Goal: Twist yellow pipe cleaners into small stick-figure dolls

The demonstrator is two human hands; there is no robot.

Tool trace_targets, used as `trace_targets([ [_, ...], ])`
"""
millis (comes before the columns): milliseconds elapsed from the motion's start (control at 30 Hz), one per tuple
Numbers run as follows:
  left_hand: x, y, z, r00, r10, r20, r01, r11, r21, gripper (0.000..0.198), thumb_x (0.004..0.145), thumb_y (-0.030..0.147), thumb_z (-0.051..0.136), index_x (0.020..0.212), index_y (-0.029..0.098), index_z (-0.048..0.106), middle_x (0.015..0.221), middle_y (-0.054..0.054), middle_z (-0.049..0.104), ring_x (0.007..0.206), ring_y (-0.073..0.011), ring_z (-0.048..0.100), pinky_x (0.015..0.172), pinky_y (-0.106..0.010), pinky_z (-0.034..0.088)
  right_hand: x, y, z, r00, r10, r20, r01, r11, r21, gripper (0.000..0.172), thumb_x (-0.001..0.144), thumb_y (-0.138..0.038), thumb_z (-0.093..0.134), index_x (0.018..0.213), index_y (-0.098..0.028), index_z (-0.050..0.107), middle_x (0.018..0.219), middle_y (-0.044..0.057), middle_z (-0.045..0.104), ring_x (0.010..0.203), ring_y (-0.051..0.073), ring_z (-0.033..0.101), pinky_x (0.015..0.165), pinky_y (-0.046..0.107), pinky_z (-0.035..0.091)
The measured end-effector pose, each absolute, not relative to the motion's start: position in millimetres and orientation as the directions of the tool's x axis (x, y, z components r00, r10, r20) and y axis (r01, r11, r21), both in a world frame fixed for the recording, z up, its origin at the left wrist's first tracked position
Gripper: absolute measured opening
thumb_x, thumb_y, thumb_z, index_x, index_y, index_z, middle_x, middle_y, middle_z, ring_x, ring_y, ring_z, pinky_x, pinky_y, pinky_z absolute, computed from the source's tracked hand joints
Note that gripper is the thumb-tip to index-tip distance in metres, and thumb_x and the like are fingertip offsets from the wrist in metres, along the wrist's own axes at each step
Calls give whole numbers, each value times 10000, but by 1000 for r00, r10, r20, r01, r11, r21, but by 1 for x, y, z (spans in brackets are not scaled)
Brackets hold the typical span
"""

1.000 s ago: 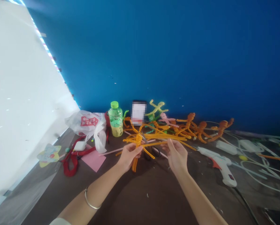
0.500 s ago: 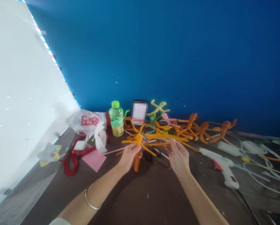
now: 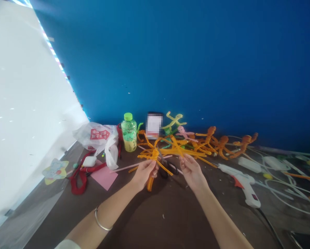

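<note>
My left hand (image 3: 143,175) grips an orange pipe-cleaner figure (image 3: 153,156) by its lower body, with its arms and legs sticking out around my fingers. My right hand (image 3: 191,173) pinches an orange pipe cleaner (image 3: 177,146) between thumb and fingertips, and its free end angles up and away from me. Black-handled scissors (image 3: 167,168) lie on the dark table (image 3: 155,218) just between my hands. A loose pile of straight orange pipe cleaners (image 3: 180,152) lies just beyond them.
Finished pipe-cleaner figures (image 3: 209,139) lie along the blue wall (image 3: 196,62), beside a green-capped bottle (image 3: 129,133) and a blurred phone (image 3: 154,125). A hot glue gun (image 3: 244,183) and white cables lie right; a plastic bag (image 3: 100,138), red strap (image 3: 78,180) and pink paper (image 3: 104,176) lie left.
My right hand has moved slightly left and toward the figure. The pipe cleaner it pinches has swung from lying nearly level to pointing up and away.
</note>
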State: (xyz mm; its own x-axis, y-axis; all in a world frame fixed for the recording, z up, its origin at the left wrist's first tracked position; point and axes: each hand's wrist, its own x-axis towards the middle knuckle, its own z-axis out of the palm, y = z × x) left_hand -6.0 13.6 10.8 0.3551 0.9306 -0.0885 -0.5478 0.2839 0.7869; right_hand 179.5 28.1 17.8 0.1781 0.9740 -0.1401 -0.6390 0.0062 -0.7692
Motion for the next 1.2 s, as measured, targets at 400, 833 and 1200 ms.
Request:
trace_targets([
  [400, -37, 18, 11, 799, 589, -125, -550, 798, 246, 371, 664, 179, 529, 496, 188, 198, 462, 91, 86, 350, -25, 52, 310, -127, 91, 183, 22, 14, -11, 976, -216, -838, -127, -531, 238, 580, -251, 776, 687, -214, 566, 558, -85, 528, 480, 28, 538, 426, 93, 488],
  [833, -33, 21, 11, 780, 596, -189, -561, 801, 207, 331, 719, 170, 479, 493, 176, 238, 475, 86, 89, 371, -29, 21, 319, -119, 87, 169, 18, 30, -183, 979, -93, -518, -177, -837, 192, 753, -345, 623, 824, -181, 554, 515, -78, 357, 391, 26, 256, 353, 142, 237],
  [1200, -23, 23, 17, 722, 682, -117, -558, 675, 483, 207, 790, 316, 494, 719, 123, 505, 479, 66, 258, 364, -30, 178, 351, -146, 124, 146, 1, 65, -107, 991, 86, 146, 101, -984, 199, 733, -369, 610, 789, -178, 597, 744, 34, 606, 665, 143, 547, 579, 243, 441],
])
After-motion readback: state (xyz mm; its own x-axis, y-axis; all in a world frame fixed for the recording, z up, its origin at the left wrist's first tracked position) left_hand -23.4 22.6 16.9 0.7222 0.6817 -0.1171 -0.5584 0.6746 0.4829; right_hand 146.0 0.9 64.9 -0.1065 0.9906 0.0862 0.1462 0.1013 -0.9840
